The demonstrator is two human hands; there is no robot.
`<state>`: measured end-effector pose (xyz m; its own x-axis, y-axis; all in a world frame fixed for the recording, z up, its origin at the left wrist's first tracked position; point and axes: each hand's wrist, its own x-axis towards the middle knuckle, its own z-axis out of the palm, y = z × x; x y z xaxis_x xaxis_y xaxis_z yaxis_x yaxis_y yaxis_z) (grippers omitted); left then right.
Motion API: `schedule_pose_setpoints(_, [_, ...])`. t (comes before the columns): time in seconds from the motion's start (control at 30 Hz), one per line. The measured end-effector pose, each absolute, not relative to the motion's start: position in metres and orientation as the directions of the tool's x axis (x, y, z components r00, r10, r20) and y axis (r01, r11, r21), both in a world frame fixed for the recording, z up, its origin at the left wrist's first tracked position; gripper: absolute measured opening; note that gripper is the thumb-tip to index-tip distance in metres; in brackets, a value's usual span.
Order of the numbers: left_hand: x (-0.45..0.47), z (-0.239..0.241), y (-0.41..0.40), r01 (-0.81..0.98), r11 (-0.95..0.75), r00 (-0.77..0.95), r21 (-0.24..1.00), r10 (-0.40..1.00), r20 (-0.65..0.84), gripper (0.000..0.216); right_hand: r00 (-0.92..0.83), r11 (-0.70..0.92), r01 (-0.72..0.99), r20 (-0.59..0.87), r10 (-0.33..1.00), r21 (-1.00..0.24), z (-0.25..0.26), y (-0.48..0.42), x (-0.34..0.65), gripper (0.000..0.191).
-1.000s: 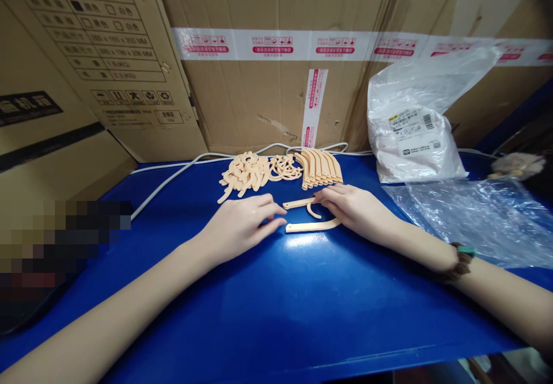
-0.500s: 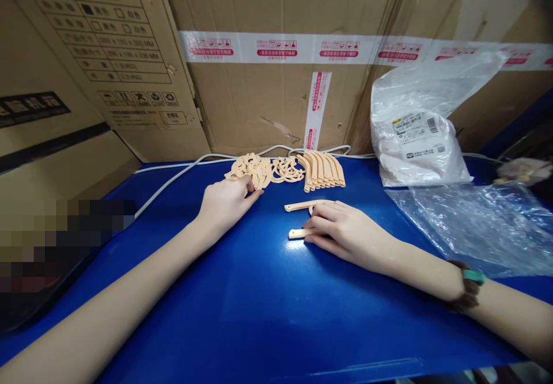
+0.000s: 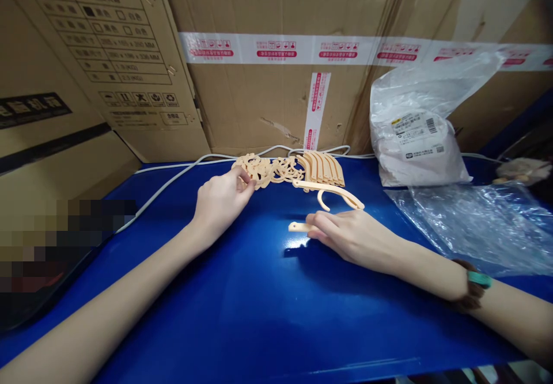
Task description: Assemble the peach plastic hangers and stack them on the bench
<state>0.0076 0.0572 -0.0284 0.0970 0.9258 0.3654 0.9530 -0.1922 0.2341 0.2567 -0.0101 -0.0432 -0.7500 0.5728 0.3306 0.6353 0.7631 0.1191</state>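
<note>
Strips of pale material [image 3: 325, 168], long and curved, are lined up side by side towards the back of the blue counter [image 3: 259, 320]. To their left, thin curved pieces [image 3: 287, 170] are bunched, and next to these a heap of small pieces [image 3: 258, 168] is partly covered by the left hand [image 3: 220, 202]. The thumb and forefinger of that hand are brought close together at the heap's front edge; whether a piece is pinched between them cannot be told. By the right hand [image 3: 354, 237], a single strip [image 3: 298, 227] is pinched between thumb and fingers, its holed end being left exposed and pointed leftward. Between this hand and the lined-up strips, a bent piece [image 3: 329, 187] is seen with a small curl [image 3: 320, 201] at its near side; whether they are joined cannot be made out. On the right wrist, a brown hair tie [image 3: 463, 295] is worn. Farther right, a white labelled bag [image 3: 417, 142] is propped behind crumpled clear plastic [image 3: 466, 223]. Taped cardboard [image 3: 254, 96] is stood along the back.
</note>
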Motion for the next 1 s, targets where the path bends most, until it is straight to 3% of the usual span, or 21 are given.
schedule_pose_setpoints(0.1, [0.000,-0.022,0.057,0.833,-0.249,0.065,0.494,0.931,0.360,0.023,-0.728,0.730,0.664,0.363,0.581,0.162,-0.043,-0.008,0.258,0.032])
schedule_pose_setpoints(0.2, [-0.004,-0.016,0.057,0.525,-0.270,0.123,0.807,0.962,0.242,0.023,-0.709,0.706,0.687,0.370,0.601,0.170,-0.043,-0.004,0.260,0.031])
schedule_pose_setpoints(0.27, [-0.004,-0.014,0.057,0.387,-0.211,0.229,0.898,0.965,0.129,0.022,-0.706,0.701,0.692,0.367,0.606,0.172,-0.044,-0.002,0.261,0.029])
schedule_pose_setpoints(0.37, [-0.002,-0.014,0.055,0.339,-0.128,0.343,0.932,0.939,0.005,0.021,-0.692,0.691,0.705,0.370,0.620,0.159,-0.044,0.001,0.262,0.027])
schedule_pose_setpoints(0.57, [0.000,-0.019,0.052,0.349,-0.067,0.452,0.935,0.886,-0.105,0.018,-0.711,0.708,0.688,0.346,0.612,0.159,-0.045,0.002,0.263,0.031])
schedule_pose_setpoints(1.0, [-0.003,-0.015,0.053,0.283,-0.049,0.491,0.958,0.865,-0.101,0.016,-0.651,0.662,0.737,0.406,0.642,0.137,-0.045,0.001,0.263,0.035])
